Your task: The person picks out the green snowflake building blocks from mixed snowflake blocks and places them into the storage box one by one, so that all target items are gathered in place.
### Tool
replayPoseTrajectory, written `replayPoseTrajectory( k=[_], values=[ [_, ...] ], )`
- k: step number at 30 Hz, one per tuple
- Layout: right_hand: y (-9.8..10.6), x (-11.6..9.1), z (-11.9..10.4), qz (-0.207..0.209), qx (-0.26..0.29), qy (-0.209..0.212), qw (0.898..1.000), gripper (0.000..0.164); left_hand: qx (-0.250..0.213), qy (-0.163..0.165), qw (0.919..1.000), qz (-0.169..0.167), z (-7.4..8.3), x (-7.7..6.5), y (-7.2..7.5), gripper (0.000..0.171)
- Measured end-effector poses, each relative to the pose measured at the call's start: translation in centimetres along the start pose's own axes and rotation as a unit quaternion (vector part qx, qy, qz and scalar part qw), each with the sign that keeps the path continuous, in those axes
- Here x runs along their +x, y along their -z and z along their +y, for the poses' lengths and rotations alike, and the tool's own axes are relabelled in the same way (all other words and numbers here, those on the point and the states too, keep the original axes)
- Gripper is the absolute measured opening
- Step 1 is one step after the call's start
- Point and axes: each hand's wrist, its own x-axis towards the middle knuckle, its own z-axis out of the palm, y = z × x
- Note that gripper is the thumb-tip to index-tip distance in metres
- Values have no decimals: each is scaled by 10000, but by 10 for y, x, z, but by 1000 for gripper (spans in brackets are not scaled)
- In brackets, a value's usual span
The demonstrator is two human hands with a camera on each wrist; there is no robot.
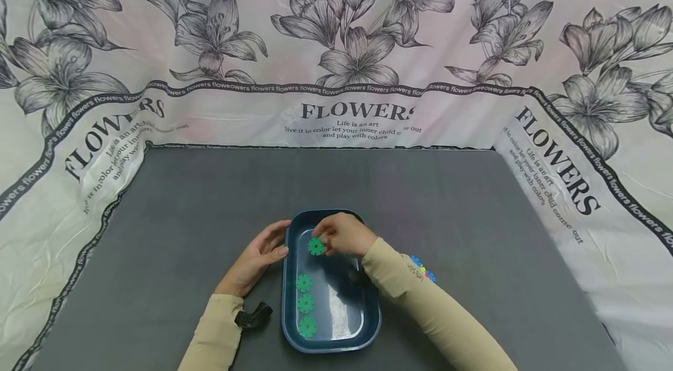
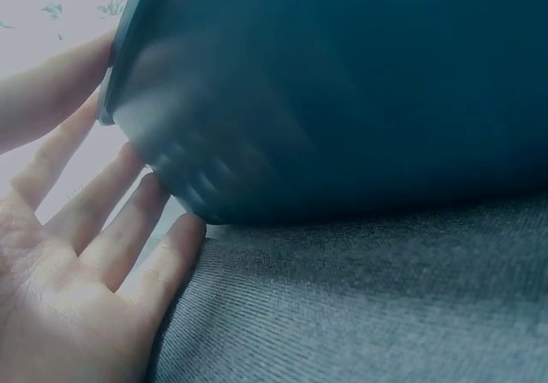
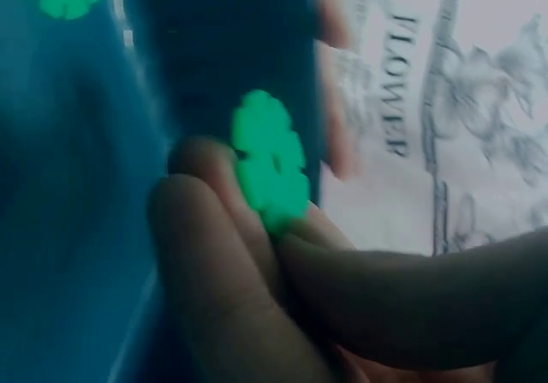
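Note:
Over the far part of a dark blue tray [image 1: 331, 346], my right hand [image 1: 347, 235] pinches a green snowflake disc [image 1: 316, 246] between thumb and fingers. The right wrist view shows this notched disc [image 3: 270, 160] held at its edge. Along the tray's left side lie three more green discs, the nearest one [image 1: 307, 326] by the front corner, then a middle disc [image 1: 306, 303] and a far disc [image 1: 304, 283]. With fingers extended, my left hand [image 1: 256, 260] touches the tray's left wall; in the left wrist view its fingertips rest against the outer side [image 2: 282, 126].
Several colourful discs [image 1: 423, 269], blue, yellow and pink, lie right of the tray, partly hidden behind my right sleeve. A dark grey cloth [image 1: 221, 190] covers the table. Flower-printed white fabric [image 1: 236, 120] borders it at the back and sides.

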Motion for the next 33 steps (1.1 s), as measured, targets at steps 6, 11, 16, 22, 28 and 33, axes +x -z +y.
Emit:
replayPoseTrajectory(
  k=[6,11,16,22,28,33],
  values=[
    [-21,15,-4,-249,-873,72,9958,23,8,-133,9999,7,2,-1,0,59],
    [-31,21,-3,-325,-1020,30,9942,22,-125,-54,9999,38,3,0,0,58],
    [-36,22,-1,-306,-1147,88,9929,16,-103,-26,9999,42,0,1,-1,58],
    [-38,22,0,-212,-1341,284,9903,12,-101,-31,9999,70,-1,1,-1,58],
    [-37,20,1,-101,-1532,354,9875,9,-112,0,9999,15,-1,3,-2,58],
    [-30,6,-4,67,-1138,285,9931,20,-66,12,9999,88,-1,1,-1,58]
  ],
)
